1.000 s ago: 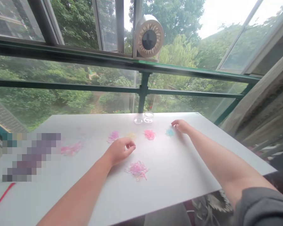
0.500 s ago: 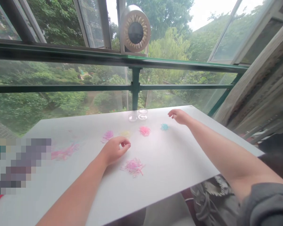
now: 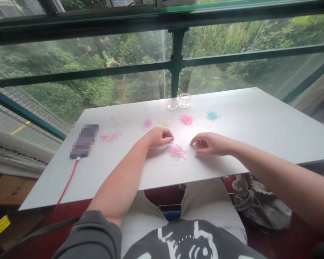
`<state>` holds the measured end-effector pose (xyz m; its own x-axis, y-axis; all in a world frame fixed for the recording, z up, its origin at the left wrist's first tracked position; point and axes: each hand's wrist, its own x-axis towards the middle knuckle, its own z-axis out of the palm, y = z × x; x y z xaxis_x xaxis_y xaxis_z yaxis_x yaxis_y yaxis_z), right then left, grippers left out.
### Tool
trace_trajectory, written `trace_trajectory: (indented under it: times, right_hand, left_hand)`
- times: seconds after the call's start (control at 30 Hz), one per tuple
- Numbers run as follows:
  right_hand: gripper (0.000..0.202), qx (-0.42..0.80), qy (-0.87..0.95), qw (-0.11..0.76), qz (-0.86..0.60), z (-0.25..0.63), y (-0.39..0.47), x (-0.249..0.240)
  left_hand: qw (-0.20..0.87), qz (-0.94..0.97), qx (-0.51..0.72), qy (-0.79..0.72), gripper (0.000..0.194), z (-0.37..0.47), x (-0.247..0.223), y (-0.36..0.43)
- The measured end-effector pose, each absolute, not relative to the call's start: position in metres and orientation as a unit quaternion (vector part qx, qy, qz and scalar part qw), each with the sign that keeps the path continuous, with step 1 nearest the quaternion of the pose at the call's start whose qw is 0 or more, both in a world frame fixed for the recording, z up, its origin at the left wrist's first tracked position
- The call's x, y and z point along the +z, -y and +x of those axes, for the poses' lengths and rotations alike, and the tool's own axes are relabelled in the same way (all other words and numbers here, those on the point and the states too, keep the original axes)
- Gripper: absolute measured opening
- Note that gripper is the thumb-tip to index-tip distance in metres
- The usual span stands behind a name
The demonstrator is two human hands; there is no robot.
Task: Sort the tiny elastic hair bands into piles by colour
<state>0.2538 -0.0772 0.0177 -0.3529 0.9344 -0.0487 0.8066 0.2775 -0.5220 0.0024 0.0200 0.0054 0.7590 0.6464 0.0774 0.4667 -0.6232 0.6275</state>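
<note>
On the white table [image 3: 226, 104] lie small piles of thin strips. The pink-and-lilac pile [image 3: 176, 151] is nearest, between and just in front of my hands. My left hand [image 3: 160, 137] rests at its upper left, fingers curled with thumb and fingertips together; whatever they hold, if anything, is too small to see. Right of the pile, my right hand [image 3: 205, 143] has its fingers bent but apart, holding nothing. Behind the hands are a purple pile [image 3: 147, 124], a yellow pile [image 3: 165, 122], a bright pink pile [image 3: 187, 119] and a blue pile [image 3: 212, 115].
Clear round containers [image 3: 184, 100] stand at the table's back edge. A blurred-out phone-like object [image 3: 85, 141] with a red cable [image 3: 67, 185] lies at the left, beside another pink pile [image 3: 110, 136]. Green railing [image 3: 175, 68] runs behind; a grey bag [image 3: 261, 205] is below right.
The view has tilted down and shifted left. My right hand has come from near the blue pile towards the nearest pile. My left hand stays curled beside that pile.
</note>
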Motion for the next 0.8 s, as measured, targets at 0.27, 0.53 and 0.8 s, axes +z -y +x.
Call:
trace_trajectory:
  times: [0.27,0.53,0.8]
  right_hand:
    - [0.014,0.176,0.784,0.206,-0.559,0.22,0.087,0.002]
    - [0.011,0.159,0.782,0.256,-0.545,0.215,0.087,-0.009]
    - [0.01,0.227,0.729,0.285,-0.58,0.22,0.085,-0.004]
  left_hand:
    - [0.314,0.902,0.143,-0.259,0.024,0.008,0.008,-0.015]
    - [0.301,0.922,0.123,-0.212,0.026,0.017,0.013,-0.006]
    - [0.292,0.924,0.12,-0.217,0.026,0.019,0.008,-0.003]
